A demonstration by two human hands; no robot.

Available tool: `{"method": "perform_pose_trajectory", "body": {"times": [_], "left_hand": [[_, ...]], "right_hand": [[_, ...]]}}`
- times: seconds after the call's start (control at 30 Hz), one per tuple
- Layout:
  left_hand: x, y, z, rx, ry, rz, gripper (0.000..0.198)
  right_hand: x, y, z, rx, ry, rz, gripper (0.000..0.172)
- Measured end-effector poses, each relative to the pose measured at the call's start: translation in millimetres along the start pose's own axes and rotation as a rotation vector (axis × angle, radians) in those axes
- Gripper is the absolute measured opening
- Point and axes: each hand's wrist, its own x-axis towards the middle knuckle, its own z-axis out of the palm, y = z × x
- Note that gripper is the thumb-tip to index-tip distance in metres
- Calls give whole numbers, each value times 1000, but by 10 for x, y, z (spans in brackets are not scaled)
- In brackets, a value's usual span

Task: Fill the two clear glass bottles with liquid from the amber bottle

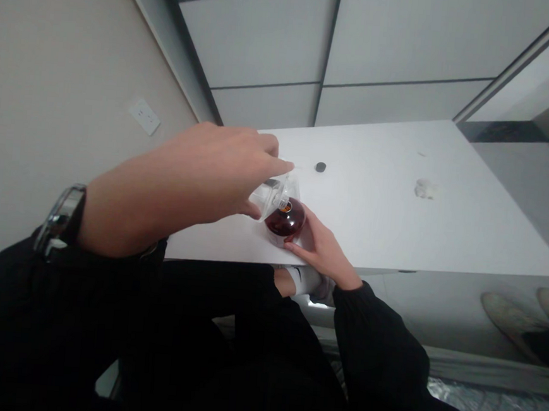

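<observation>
My left hand (pixel 230 167), a watch at its wrist, grips a clear bottle (pixel 266 195) from above. The clear bottle is tilted, its neck pointing down to the right, right at the top of a rounded bottle of dark red liquid (pixel 285 222). Whether any liquid runs between them I cannot tell. Fingers and thumb of my right hand (pixel 321 247) are wrapped round the lower right side of the red bottle, which stands near the front edge of the white table (pixel 372 226). Behind it lies a small dark cap (pixel 320 167).
On the table's right part lies a small crumpled, whitish piece (pixel 425 189). Pale cabinet panels (pixel 268 47) rise behind the table, and a wall with a socket (pixel 144 117) stands at the left. Another person's shoes (pixel 508 312) show on the floor at right.
</observation>
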Motion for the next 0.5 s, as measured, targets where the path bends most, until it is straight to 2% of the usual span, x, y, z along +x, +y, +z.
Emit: {"method": "perform_pose_trajectory", "body": {"times": [0.23, 0.5], "left_hand": [[5, 7, -10, 23, 14, 29, 50], [41, 103, -86, 81, -56, -12, 49]], "right_hand": [[5, 1, -3, -1, -5, -2, 90], [4, -12, -3, 6, -10, 4, 89]]}}
